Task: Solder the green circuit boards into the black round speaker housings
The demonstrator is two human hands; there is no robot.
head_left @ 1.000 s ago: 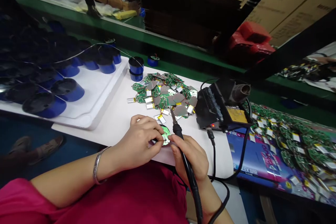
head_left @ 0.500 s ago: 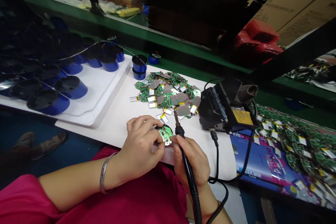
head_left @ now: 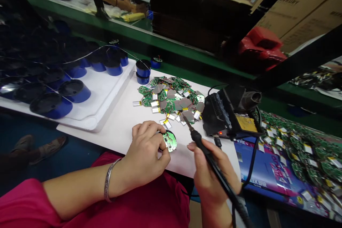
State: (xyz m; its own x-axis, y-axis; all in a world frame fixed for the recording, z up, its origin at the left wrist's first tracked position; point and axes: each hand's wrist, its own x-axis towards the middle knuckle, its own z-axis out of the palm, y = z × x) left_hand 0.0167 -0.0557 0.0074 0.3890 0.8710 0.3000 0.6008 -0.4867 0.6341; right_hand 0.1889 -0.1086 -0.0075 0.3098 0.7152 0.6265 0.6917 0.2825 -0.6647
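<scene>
My left hand (head_left: 149,146) is closed around the near-left edge of a round green circuit board (head_left: 170,140), which sits in a dark round rim above the white table surface. Its fingers cover the board's left side. In my right hand (head_left: 213,167) is a black soldering iron (head_left: 211,156), gripped like a pen, its metal tip pointing up and left. The tip is apart from the held board, over the near edge of a pile of circuit boards (head_left: 171,105) with small silver battery packs wired to them.
A soldering station (head_left: 221,114) with a yellow sponge (head_left: 246,122) stands right of the pile. Left is a white foam tray (head_left: 107,103) of blue-black cups (head_left: 74,91). More boards (head_left: 307,142) cover the right side. Solder wire (head_left: 88,56) crosses the tray. Another person's arm (head_left: 117,1) shows behind.
My right hand has moved right with the soldering iron, away from the held board. My left hand keeps its hold on the board. A red light now shows on the station.
</scene>
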